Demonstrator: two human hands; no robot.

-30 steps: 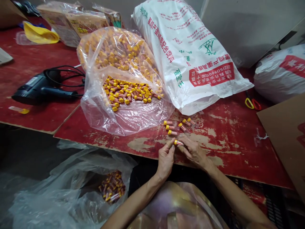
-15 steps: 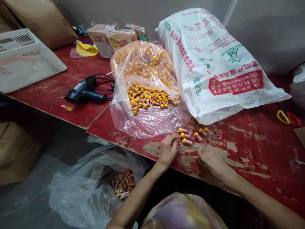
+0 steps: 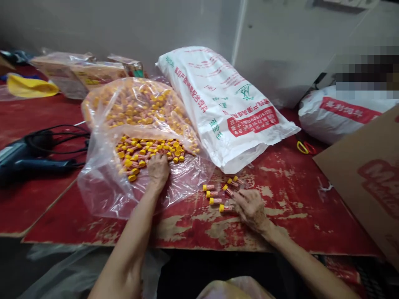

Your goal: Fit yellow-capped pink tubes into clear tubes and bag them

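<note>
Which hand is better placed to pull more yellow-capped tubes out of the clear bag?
Left, probably: the left hand lies inside the clear bag on the tube pile; the right hand rests by the loose tubes on the table.

Red worktop [image 3: 296, 207], paint worn. White printed sack [image 3: 218, 104], lying centre rear. Second white sack [image 3: 336, 116], far right. Dark heat gun [image 3: 28, 160] with coiled black cord [image 3: 59, 133], left. Scissors [image 3: 306, 147], yellow and red handles, near cardboard sheet [image 3: 368, 178]. Wrapped packets [image 3: 77, 74], rear left.
</note>
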